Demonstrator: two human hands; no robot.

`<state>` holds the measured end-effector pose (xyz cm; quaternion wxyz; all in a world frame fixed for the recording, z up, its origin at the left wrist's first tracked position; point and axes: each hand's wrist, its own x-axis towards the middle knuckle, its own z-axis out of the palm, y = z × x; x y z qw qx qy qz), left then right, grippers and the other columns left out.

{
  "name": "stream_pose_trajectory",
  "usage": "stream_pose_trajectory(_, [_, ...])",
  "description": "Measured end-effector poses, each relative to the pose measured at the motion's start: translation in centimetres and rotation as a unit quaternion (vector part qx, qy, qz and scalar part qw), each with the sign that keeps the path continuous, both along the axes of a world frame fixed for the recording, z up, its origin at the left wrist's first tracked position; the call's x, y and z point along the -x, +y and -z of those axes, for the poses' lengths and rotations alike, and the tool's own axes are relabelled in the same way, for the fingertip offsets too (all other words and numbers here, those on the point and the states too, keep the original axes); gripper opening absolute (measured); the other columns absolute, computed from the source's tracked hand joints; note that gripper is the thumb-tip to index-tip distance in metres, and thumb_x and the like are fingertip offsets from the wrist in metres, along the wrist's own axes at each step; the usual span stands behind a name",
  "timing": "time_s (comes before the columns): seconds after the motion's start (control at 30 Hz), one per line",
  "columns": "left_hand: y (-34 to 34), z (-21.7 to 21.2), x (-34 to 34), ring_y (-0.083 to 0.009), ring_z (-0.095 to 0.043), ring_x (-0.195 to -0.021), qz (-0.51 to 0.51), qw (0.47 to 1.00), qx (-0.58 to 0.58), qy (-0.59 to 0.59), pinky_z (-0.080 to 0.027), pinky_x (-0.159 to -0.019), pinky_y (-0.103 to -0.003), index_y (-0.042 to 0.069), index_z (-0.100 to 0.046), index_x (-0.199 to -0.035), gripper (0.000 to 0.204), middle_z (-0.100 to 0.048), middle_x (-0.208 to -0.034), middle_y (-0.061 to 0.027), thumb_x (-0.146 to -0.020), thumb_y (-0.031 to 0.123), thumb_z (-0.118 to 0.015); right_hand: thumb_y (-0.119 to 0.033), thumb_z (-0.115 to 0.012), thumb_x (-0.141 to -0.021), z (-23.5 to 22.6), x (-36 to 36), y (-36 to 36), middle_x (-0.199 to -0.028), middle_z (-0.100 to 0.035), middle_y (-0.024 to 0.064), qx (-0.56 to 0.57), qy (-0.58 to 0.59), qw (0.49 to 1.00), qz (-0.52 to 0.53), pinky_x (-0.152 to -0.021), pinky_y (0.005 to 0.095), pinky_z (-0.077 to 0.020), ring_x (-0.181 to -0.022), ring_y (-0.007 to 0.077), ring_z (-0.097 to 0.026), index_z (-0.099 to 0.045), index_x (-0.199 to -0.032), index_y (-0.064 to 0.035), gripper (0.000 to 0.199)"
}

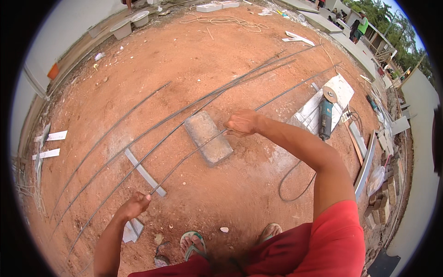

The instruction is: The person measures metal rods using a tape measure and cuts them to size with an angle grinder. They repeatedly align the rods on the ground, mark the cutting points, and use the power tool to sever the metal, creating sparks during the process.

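A thin steel rebar rod (202, 146) runs slantwise across the middle, passing over a grey concrete block (197, 125) that lies on the reddish dirt. My left hand (134, 206) is closed around the rod's nearer stretch, low on the left. Beyond the block's right edge, my right hand (242, 123) grips the same rod, which carries on past it to the upper right. Several more rebar rods (152, 124) lie roughly parallel on the far side. A flat grey metal strip (142, 170) rests on the ground by my left hand.
A teal angle grinder (326, 115) sits on a white board (342, 87) at the right, with its cord on the dirt. Stacked bricks (380, 207) line the right wall. Tubs (122, 29) and a coil of rope (226, 20) lie far off. A person in green (362, 27) stands at upper right.
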<state>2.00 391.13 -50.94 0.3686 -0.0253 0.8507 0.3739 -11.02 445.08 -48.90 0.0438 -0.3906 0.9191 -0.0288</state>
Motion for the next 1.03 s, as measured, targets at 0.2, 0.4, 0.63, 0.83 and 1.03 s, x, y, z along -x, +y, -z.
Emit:
stream_pose_trajectory(0.2, [2.8, 3.1, 1.6, -0.0096, -0.023, -0.050, 0.104, 0.899, -0.182, -0.385, -0.019, -0.046, -0.029, 0.018, -0.033, -0.061, 0.066, -0.027, -0.059, 0.0067, -0.097, 0.069, -0.054, -0.060, -0.052, -0.101, 3.2, -3.6, 1.4, -0.070, -0.066, 0.0254, -0.037, -0.116, 0.992, -0.001, -0.071, 0.0534, -0.0564, -0.078, 0.0468, -0.069, -0.064, -0.070, 0.0014, 0.069])
stream_pose_trajectory(0.4, [1.1, -3.9, 2.3, -0.0144, -0.031, -0.050, 0.037, 0.982, -0.075, 0.168, -0.025, -0.048, -0.033, 0.008, -0.039, -0.061, 0.062, -0.031, -0.056, -0.0002, -0.106, 0.047, -0.058, -0.053, -0.068, -0.093, -0.6, 0.2, 0.3, -0.062, -0.063, 0.0134, 0.097, 0.142, 0.983, 0.064, -0.060, 0.0518, -0.0509, -0.062, 0.0367, -0.067, -0.063, -0.076, -0.0042, 0.052])
stream_pose_trajectory(0.63, [5.8, -11.8, 3.6, -0.0158, -0.039, -0.063, -0.176, 0.627, 0.201, 0.732, -0.035, -0.056, -0.038, 0.000, -0.049, -0.079, 0.035, -0.042, -0.073, -0.0061, -0.103, 0.019, -0.067, -0.036, -0.081, -0.084, -8.3, 6.3, -7.1, -0.069, -0.064, 0.0065, 0.329, 0.443, 0.817, 0.167, -0.063, 0.0389, -0.0545, -0.069, 0.0253, -0.070, -0.064, -0.080, -0.0087, 0.032])
stream_pose_trajectory(0.83, [1.1, -14.0, 9.1, -0.0120, -0.033, -0.065, -0.100, 0.825, 0.105, 0.547, -0.030, -0.056, -0.033, 0.002, -0.051, -0.076, 0.035, -0.037, -0.069, -0.0007, -0.101, 0.020, -0.067, -0.038, -0.075, -0.091, -3.7, -0.1, -8.2, -0.069, -0.065, 0.0084, 0.213, 0.239, 0.947, 0.037, -0.052, 0.0400, -0.0542, -0.063, 0.0261, -0.070, -0.065, -0.090, -0.0093, 0.030])
stream_pose_trajectory(1.03, [4.5, -11.0, 14.9, -0.0155, -0.047, -0.073, 0.127, 0.953, 0.033, 0.274, -0.041, -0.068, -0.037, -0.002, -0.062, -0.082, 0.024, -0.050, -0.071, -0.0039, -0.095, 0.017, -0.069, -0.033, -0.069, -0.096, 2.8, -8.3, -13.6, -0.070, -0.069, 0.0112, 0.059, 0.079, 0.992, -0.077, -0.046, 0.0388, -0.0545, -0.060, 0.0231, -0.072, -0.063, -0.091, -0.0072, 0.026])
